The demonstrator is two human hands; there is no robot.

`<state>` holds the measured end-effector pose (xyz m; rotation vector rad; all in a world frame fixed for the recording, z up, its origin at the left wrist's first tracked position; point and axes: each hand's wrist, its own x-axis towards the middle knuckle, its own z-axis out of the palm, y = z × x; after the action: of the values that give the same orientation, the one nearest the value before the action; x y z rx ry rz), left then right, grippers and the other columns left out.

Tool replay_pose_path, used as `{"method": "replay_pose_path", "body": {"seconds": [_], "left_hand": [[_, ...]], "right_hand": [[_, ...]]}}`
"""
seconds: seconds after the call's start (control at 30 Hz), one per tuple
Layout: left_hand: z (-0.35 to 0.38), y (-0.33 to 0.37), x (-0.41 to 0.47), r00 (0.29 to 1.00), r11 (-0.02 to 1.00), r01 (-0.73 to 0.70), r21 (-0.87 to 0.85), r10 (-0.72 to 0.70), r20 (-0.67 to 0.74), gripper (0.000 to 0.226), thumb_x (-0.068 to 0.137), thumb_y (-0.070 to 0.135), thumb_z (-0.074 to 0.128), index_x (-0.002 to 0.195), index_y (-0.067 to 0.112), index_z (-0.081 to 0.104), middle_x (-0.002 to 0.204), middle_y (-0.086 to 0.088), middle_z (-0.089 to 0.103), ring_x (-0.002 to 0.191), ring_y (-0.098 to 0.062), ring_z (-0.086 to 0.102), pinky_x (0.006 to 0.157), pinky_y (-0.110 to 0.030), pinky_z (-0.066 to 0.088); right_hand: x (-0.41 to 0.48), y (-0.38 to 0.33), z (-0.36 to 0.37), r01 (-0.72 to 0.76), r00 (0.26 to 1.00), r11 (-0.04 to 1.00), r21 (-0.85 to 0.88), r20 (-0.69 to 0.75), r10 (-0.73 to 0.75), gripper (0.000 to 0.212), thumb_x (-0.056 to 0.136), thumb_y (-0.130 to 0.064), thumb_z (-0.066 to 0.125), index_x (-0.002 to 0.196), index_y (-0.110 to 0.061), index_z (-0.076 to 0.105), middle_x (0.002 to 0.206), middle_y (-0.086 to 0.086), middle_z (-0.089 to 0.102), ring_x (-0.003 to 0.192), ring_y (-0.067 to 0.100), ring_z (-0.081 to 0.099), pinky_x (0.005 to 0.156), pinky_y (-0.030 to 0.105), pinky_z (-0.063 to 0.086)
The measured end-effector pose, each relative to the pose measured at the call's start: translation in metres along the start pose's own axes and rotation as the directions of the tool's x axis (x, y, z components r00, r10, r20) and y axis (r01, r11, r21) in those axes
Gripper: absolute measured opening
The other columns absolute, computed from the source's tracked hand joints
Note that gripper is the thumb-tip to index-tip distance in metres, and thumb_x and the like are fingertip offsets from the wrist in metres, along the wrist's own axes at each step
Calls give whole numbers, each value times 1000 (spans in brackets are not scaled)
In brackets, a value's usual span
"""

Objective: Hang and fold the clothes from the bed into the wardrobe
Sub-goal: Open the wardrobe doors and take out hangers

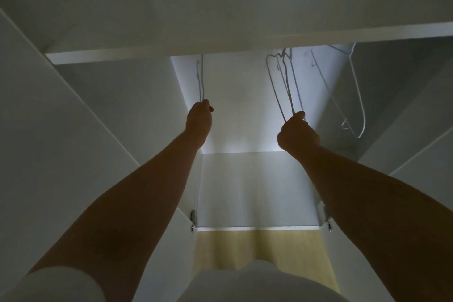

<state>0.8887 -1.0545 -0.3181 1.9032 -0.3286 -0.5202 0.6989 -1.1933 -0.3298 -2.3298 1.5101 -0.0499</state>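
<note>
White wardrobe (245, 105) walls are being dimly lit; under its shelf (171, 52), one wire hanger (201, 81) is being gripped by the left hand (199, 120), and a hanger bunch (282, 86) is being gripped by the right hand (297, 133).

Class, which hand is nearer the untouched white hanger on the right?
Right. The right hand, gripping bunched hangers, is just left of the white hanger; the left hand holds a single hanger farther left.
</note>
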Motion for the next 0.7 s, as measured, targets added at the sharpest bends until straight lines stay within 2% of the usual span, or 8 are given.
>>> {"method": "replay_pose_path", "body": {"seconds": [0.1, 0.2, 0.27, 0.33, 0.43, 0.53, 0.6, 0.7], "left_hand": [[12, 2, -2, 998, 996, -52, -67, 49, -51, 30, 102, 29, 37, 80, 19, 56, 89, 1, 55, 88, -20, 50, 83, -39, 44], [20, -2, -7, 996, 993, -79, -90, 74, -53, 31, 103, 32, 39, 79, 22, 56, 91, -1, 57, 84, -19, 52, 79, -32, 42], [23, -7, -13, 997, 992, -83, -95, 82, -11, 30, 104, 31, 39, 81, 24, 57, 95, -3, 57, 88, -18, 52, 81, -32, 43], [26, -13, -23, 995, 988, -87, -128, 91, 31, 28, 104, 26, 42, 82, 24, 59, 93, 0, 57, 92, -18, 52, 85, -34, 44], [30, -26, -42, 992, 983, -90, -160, 103, 77, 21, 102, 17, 48, 87, 23, 61, 97, 3, 61, 95, -16, 55, 90, -33, 45], [29, -49, -64, 986, 992, -84, -90, 95, 136, 6, 100, 14, 54, 96, 19, 56, 91, 2, 58, 83, -14, 54, 73, -23, 45], [23, -73, -81, 982, 995, -90, -47, 96, 165, 12, 97, 9, 57, 107, 15, 52, 95, 2, 58, 85, -13, 56, 68, -15, 45], [9, -105, -98, 972, 999, -53, 9, 50, 232, 33, 93, 3, 63, 116, 15, 43, 101, 0, 60, 95, -15, 61, 71, -14, 46]], "right_hand": [[3, 2, -5, -11, 999, 999, -36, -50, 9, 47, 96, -23, 49, 134, -6, 27, 116, 9, 62, 98, 32, 63, 74, 37, 37], [-2, -4, -12, 39, 997, 977, -211, -60, -52, 66, 97, -27, 45, 150, -3, 14, 102, 5, 65, 77, 25, 60, 61, 31, 32], [-5, -8, -14, 71, 987, 961, -266, -119, -105, 70, 98, -30, 43, 153, -3, 9, 78, 2, 54, 53, 19, 43, 49, 28, 21], [-9, -15, -18, 118, 972, 962, -247, -171, -163, 64, 101, -37, 39, 152, -6, 15, 66, -3, 42, 47, 17, 35, 47, 28, 18], [-16, -30, -22, 245, 950, 966, -82, -178, -256, 50, 102, -47, 35, 140, -13, 35, 80, 3, 63, 64, 25, 59, 59, 30, 37], [-26, -43, -23, 353, 936, 919, 178, -78, -344, 48, 102, -53, 37, 132, -17, 49, 101, 6, 71, 91, 27, 69, 74, 34, 51], [-35, -51, -21, 287, 937, 853, 436, 56, -344, 49, 100, -54, 45, 133, -19, 51, 94, 3, 72, 74, 20, 72, 59, 29, 55], [-48, -59, -15, 112, 919, 723, 681, 206, -337, 53, 97, -48, 56, 142, -23, 42, 110, 3, 69, 70, 19, 70, 44, 25, 49]]}}
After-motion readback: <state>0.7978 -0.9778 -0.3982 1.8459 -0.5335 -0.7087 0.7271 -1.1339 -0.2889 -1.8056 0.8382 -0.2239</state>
